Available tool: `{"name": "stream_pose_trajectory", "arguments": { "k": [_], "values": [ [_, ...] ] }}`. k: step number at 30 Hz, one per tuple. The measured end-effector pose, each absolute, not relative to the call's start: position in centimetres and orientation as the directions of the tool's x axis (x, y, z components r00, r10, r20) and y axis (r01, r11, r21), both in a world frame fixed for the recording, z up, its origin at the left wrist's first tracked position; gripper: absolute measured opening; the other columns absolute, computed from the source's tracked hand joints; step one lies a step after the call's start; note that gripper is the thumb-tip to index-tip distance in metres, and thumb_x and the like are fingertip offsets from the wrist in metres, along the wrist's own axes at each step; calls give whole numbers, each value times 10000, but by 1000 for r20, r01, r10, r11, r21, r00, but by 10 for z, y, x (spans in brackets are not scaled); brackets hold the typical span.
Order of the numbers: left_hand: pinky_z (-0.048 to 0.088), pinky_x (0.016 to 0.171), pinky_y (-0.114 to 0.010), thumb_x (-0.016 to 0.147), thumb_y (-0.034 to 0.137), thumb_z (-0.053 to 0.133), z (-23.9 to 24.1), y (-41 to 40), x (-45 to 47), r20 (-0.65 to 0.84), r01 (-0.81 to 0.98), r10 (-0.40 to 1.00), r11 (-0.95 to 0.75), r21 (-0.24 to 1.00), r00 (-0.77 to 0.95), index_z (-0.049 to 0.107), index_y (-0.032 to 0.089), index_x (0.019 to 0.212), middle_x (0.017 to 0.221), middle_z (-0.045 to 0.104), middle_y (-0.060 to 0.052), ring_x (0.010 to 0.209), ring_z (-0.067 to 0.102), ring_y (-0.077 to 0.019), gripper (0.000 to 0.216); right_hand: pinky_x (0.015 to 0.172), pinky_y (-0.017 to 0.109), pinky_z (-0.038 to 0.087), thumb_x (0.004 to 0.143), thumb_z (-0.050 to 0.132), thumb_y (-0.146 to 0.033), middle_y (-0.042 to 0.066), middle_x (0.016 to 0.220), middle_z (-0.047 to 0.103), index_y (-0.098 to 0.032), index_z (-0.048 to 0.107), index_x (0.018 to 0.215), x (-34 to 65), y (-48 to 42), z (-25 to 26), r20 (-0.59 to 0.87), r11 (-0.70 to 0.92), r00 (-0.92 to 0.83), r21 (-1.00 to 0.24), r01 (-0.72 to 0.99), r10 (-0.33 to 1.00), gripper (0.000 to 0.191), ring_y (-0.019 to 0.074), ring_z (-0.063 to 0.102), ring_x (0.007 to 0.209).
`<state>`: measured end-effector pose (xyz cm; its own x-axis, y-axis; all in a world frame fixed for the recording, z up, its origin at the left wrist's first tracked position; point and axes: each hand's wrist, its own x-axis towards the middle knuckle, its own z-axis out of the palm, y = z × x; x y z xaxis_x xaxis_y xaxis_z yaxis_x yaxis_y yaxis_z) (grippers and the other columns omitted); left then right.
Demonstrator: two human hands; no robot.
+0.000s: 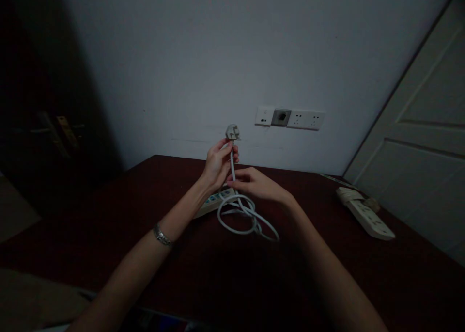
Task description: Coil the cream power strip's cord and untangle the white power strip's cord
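left hand (218, 163) is pinching the white cable (242, 214) just under the plug (232, 131), right hand (257, 182) grips it lower over the table (109, 225); i'd keep those loops even, no kinks

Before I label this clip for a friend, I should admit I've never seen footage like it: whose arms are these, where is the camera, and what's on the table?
The single picture comes from a camera worn on a person's head, looking forward and down, so both arms are that person's own. No machine is involved.

The left hand, with a bracelet on its wrist, grips a white cable just below its plug, holding the plug up. The right hand pinches the same cable lower down. The rest of the cable lies in loose loops on the dark red table, leading to a power strip partly hidden behind the hands.

A second power strip lies at the right, near a door. Wall sockets sit above the table.
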<state>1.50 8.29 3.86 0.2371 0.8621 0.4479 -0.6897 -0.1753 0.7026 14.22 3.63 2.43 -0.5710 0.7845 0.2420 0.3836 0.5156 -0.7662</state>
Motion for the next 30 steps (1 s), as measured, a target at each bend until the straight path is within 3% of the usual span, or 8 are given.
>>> {"name": "stream_pose_trajectory", "arguments": {
  "k": [3, 7, 10, 14, 20, 24, 30],
  "values": [
    [419, 596, -214, 771, 159, 591, 40, 85, 11, 461, -591, 843, -228, 773, 277, 571, 136, 930, 720, 623, -26, 638, 578, -104, 162, 543, 232, 344, 799, 556, -345, -14, 646, 524, -138, 591, 791, 150, 31, 34, 207, 451, -553, -821, 351, 807, 210, 92, 441, 565],
    [448, 646, -264, 815, 237, 551, 34, 92, 12, 401, -510, 836, -176, 842, 375, 588, 128, 962, 763, 653, -68, 681, 613, -146, 187, 516, 233, 352, 783, 566, -369, -17, 624, 514, -154, 567, 757, 158, 27, 44, 284, 415, -425, -873, 255, 859, 216, 90, 447, 534],
    [463, 658, -290, 845, 302, 501, 22, 96, 19, 264, -450, 775, 29, 893, 574, 606, 122, 935, 754, 648, -72, 650, 606, -148, 227, 490, 232, 363, 764, 573, -399, -7, 628, 550, -168, 577, 789, 166, 33, 46, 366, 430, -294, -883, 188, 883, 232, 100, 478, 521],
    [486, 659, -340, 861, 434, 422, 8, 94, 31, 122, -396, 610, 338, 854, 783, 593, 137, 836, 715, 627, -63, 632, 598, -166, 344, 472, 243, 390, 717, 611, -433, -8, 573, 563, -174, 561, 718, 181, 45, 41, 380, 408, -174, -895, 177, 908, 263, 112, 494, 479],
    [486, 633, -341, 855, 498, 380, 4, 83, 38, 84, -390, 561, 453, 801, 824, 582, 140, 842, 641, 580, -40, 566, 566, -157, 411, 479, 242, 391, 652, 670, -467, -2, 580, 584, -160, 588, 719, 193, 52, 37, 367, 381, -104, -890, 250, 925, 325, 118, 508, 496],
    [461, 689, -357, 843, 569, 336, 4, 80, 38, 130, -432, 541, 481, 762, 831, 589, 120, 852, 668, 614, -90, 674, 614, -214, 515, 476, 231, 379, 645, 673, -481, -4, 590, 573, -150, 591, 686, 192, 50, 41, 421, 414, -51, -855, 313, 906, 344, 105, 500, 507],
    [440, 667, -362, 772, 681, 352, -1, 80, 37, 134, -416, 494, 519, 747, 859, 579, 144, 832, 757, 648, -124, 757, 632, -264, 586, 411, 235, 388, 631, 680, -510, -10, 536, 559, -164, 568, 650, 191, 47, 44, 382, 373, -24, -885, 280, 924, 364, 100, 477, 420]
  ]
}}
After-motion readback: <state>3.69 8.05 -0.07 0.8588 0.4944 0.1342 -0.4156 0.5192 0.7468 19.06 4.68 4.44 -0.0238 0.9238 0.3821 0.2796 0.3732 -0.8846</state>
